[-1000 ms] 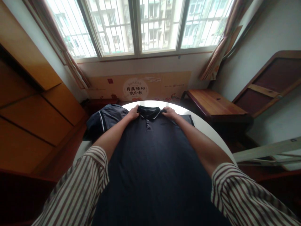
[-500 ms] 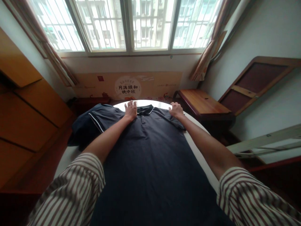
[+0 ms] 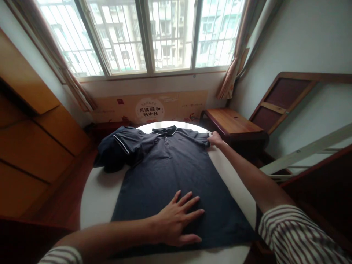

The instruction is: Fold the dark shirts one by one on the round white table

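Observation:
A dark navy polo shirt (image 3: 176,165) lies spread face up, its collar at the far side and its hem toward me. Flat on the lower front of the shirt rests my left hand (image 3: 178,218), fingers spread. My right hand (image 3: 215,139) pinches the cuff of the sleeve on the right, holding it out to the side. Over on the left, the other sleeve with its white stripe lies against a bunched dark garment (image 3: 108,150). Beneath everything is a round white table (image 3: 96,198).
A wooden side table (image 3: 233,121) stands beyond the table on the right, with a dark framed panel (image 3: 277,106) leaning by the wall. Orange-brown cabinets (image 3: 41,146) line the left. A printed banner (image 3: 170,106) runs below the barred window (image 3: 170,36).
My left hand has left the collar area and come down to the shirt's lower front. My right hand has shifted from the shoulder to the sleeve cuff. The view has tilted slightly.

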A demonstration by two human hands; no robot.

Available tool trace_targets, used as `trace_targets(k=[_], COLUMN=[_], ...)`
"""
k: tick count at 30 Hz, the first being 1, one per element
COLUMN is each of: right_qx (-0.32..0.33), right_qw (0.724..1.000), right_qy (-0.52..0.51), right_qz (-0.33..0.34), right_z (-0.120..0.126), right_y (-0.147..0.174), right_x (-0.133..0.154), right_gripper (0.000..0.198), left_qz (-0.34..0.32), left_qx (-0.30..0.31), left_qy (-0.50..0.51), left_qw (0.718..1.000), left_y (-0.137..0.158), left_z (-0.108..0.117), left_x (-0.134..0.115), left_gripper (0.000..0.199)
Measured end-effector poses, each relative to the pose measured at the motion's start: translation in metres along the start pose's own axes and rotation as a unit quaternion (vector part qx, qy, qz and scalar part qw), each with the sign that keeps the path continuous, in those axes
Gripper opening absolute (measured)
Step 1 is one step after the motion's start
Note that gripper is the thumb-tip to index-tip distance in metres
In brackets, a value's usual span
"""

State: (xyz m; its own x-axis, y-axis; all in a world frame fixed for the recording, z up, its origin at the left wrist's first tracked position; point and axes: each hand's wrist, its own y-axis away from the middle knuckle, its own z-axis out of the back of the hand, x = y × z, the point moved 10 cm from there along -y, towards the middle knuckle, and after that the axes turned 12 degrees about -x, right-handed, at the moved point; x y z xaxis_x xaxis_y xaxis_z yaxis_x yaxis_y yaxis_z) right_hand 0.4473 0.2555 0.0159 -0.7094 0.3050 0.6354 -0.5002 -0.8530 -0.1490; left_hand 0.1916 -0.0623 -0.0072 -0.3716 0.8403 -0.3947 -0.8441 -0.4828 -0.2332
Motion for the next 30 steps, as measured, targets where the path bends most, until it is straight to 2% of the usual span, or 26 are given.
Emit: trace_targets(k=[2,4,6,8,10,12,16,17,19,20,23,26,30], right_qx=[-0.042,-0.069,-0.072,-0.048,-0.002,0.048,0.144,0.171,0.191,0.181,0.107,0.062,0.039], right_qw=[0.998,0.994,0.991,0.985,0.967,0.936,0.88,0.86,0.826,0.818,0.811,0.811,0.823], right_qy=[0.007,0.015,0.021,0.034,0.061,0.085,0.036,0.017,-0.004,-0.005,0.01,0.029,0.05], right_qz=[0.04,0.079,0.111,0.163,0.248,0.337,0.45,0.48,0.53,0.546,0.574,0.582,0.565], right_z=[0.018,0.032,0.04,0.039,0.036,0.037,0.061,0.068,0.079,0.084,0.095,0.103,0.116], right_y=[0.0,0.005,0.018,0.045,0.088,0.147,0.272,0.302,0.347,0.36,0.377,0.381,0.38], right_x=[0.006,0.013,0.02,0.028,0.035,0.035,0.017,0.012,0.0,-0.007,-0.027,-0.041,-0.048], right_gripper=[0.043,0.041,0.038,0.031,0.021,0.02,0.032,0.041,0.054,0.052,0.033,0.041,0.043], left_qz=[0.008,0.008,-0.002,-0.01,-0.005,0.017,0.096,0.12,0.157,0.168,0.173,0.151,0.12], left_qx=[0.004,0.009,0.016,0.015,0.002,-0.008,-0.005,-0.007,-0.013,-0.017,-0.026,-0.047,-0.059], left_qy=[-0.002,-0.01,-0.026,-0.047,-0.069,-0.09,-0.112,-0.118,-0.128,-0.131,-0.126,-0.114,-0.106], left_qw=[1.0,1.0,1.0,0.999,0.998,0.996,0.989,0.986,0.979,0.977,0.977,0.981,0.985], left_y=[0.002,0.004,0.009,0.018,0.029,0.042,0.064,0.069,0.077,0.081,0.088,0.094,0.106], left_z=[0.0,0.0,-0.002,-0.005,-0.005,-0.003,0.001,0.003,0.006,0.008,0.012,0.014,0.008], left_x=[0.0,-0.002,-0.009,-0.02,-0.029,-0.032,-0.02,-0.015,-0.006,-0.004,-0.004,-0.01,-0.014], left_gripper=[0.08,0.084,0.088,0.081,0.059,0.043,0.051,0.054,0.056,0.055,0.051,0.053,0.062])
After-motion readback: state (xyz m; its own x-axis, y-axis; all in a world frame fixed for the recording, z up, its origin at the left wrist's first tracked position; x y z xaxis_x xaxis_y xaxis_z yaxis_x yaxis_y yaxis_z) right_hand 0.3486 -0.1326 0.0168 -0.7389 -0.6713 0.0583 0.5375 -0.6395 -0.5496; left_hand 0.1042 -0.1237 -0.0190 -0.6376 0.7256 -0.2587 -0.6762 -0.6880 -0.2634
